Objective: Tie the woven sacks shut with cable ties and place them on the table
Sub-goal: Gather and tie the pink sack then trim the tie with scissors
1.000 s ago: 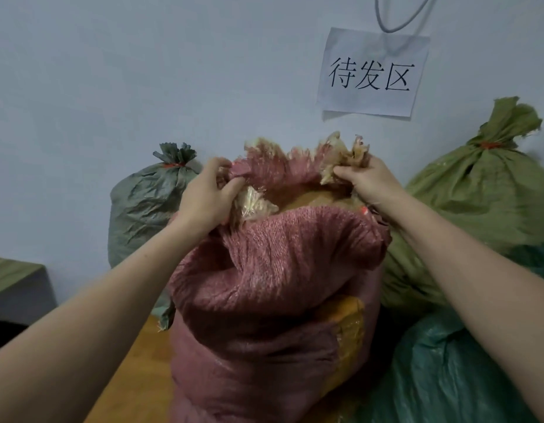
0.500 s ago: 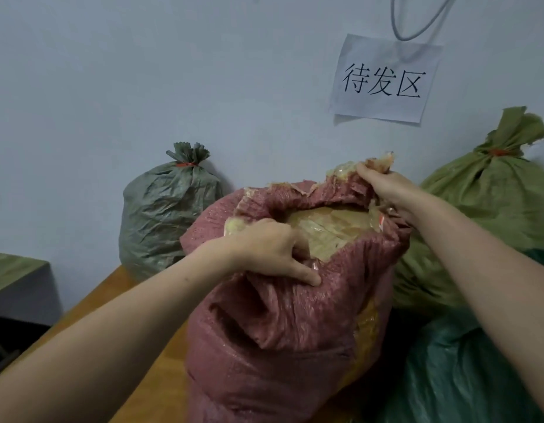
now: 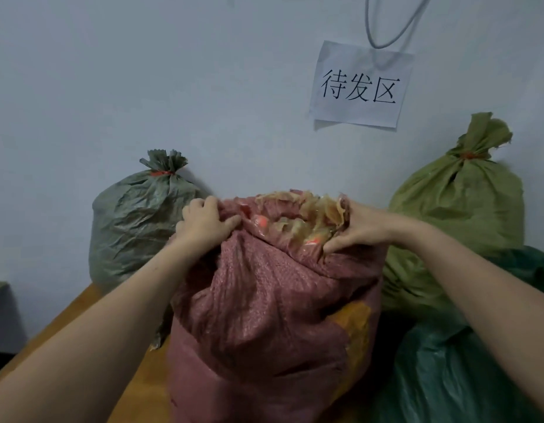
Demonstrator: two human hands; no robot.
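The red woven sack (image 3: 264, 300) stands on the wooden worktop (image 3: 81, 325). The left hand (image 3: 203, 222) and right hand (image 3: 360, 228) each grip its rim on opposite sides, likely bunching the still-open mouth for tying. Beside it stand tied green sacks (image 3: 454, 215).

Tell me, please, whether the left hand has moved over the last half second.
Yes. The left hand moved left, from the near rim of the red sack to its left rim, nearer the grey sack.
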